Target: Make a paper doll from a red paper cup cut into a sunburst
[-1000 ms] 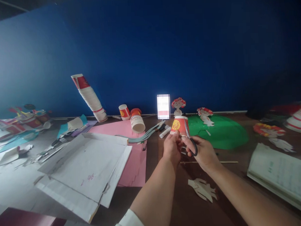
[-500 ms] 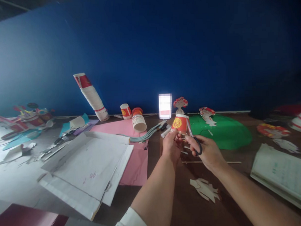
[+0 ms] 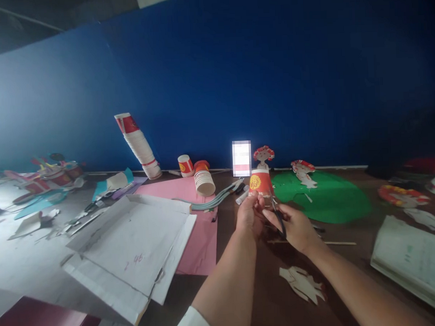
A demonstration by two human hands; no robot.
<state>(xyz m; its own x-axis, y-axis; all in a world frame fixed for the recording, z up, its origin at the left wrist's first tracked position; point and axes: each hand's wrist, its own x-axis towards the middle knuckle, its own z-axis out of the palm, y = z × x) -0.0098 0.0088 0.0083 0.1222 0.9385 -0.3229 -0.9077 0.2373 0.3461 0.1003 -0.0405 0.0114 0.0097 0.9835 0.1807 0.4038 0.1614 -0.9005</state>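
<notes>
My left hand [image 3: 248,215] pinches the lower edge of a red paper cup [image 3: 260,182] with a yellow emblem, held upside down above the dark table. My right hand [image 3: 294,227] grips black-handled scissors [image 3: 278,219], fingers through the loops, with the blades pointing up at the cup's rim. Both hands are close together in the middle of the view. A white paper cut-out figure [image 3: 303,284] lies on the table just below my right forearm.
A leaning stack of paper cups [image 3: 138,146] stands against the blue wall, with more cups [image 3: 203,178] lying nearby. Pink paper [image 3: 203,239], white cardboard sheets [image 3: 131,247], a green sheet [image 3: 325,193], cup-and-paper dolls [image 3: 263,155], an open notebook [image 3: 413,260] and a thin stick [image 3: 334,243] lie around.
The view has dropped slightly. My hands have moved a little lower and closer in, with the scissors turned more upright against the cup.
</notes>
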